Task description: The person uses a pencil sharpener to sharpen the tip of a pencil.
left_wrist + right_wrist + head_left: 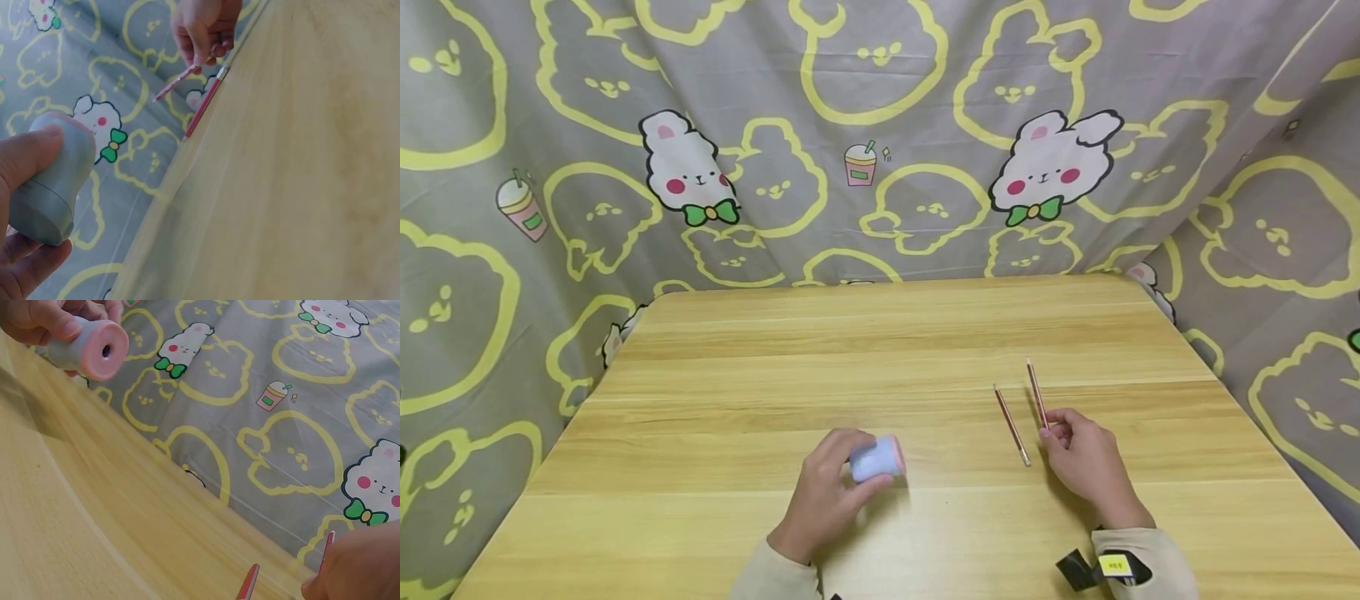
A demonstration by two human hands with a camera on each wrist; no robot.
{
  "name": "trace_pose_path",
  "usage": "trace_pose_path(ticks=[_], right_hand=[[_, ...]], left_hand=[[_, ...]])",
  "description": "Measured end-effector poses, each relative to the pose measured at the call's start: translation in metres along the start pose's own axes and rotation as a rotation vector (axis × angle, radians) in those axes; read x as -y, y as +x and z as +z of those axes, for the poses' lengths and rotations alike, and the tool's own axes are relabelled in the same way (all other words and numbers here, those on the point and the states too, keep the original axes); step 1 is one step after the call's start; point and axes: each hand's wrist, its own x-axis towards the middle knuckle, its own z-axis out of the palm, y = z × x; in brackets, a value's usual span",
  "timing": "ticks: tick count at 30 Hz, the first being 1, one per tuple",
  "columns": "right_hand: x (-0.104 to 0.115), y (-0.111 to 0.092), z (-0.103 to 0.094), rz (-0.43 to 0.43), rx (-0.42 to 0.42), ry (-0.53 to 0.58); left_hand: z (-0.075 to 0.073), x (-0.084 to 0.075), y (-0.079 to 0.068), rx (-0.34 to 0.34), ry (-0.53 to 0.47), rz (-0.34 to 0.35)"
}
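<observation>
My left hand (827, 492) grips a pale blue pencil sharpener (876, 459) with a pink end, held tilted on its side just above the table. In the right wrist view, the pink face of the sharpener (107, 351) shows a dark round hole. Between the thumb and fingers of my right hand (1090, 462) is a red-striped pencil (1036, 392), its tip pointing away from me. A second red pencil (1011, 425) with a whitish end lies on the table just left of that hand. The left wrist view shows both pencils, the lying pencil (206, 103) nearer the table.
The wooden table (700, 400) reaches back to a grey curtain (820, 217) printed with yellow outlines and white rabbits. More curtain hangs along both sides. A black strap with a yellow label (1116, 566) sits at my right wrist.
</observation>
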Motion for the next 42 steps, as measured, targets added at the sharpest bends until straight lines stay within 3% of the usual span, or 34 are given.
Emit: trace_pose_path(ticks=[7,13,21,32,42], right_hand=[[0.001,-0.001,0.0,0.02,0.018,-0.01],[0.001,-0.002,0.001,0.05,0.051,-0.004],[0.002,-0.002,0.001,0.051,0.056,-0.009],[0.003,-0.003,0.003,0.053,0.103,0.0],[0.004,-0.004,0.004,0.055,0.114,-0.01]], left_hand=[[0.001,-0.001,-0.001,0.021,-0.002,-0.048],[0.001,0.003,-0.001,-0.019,0.028,-0.047],[-0.002,0.006,0.0,-0.046,0.077,-0.105],[-0.006,0.012,0.001,-0.075,0.106,-0.084],[-0.008,0.015,0.001,-0.081,0.083,-0.163]])
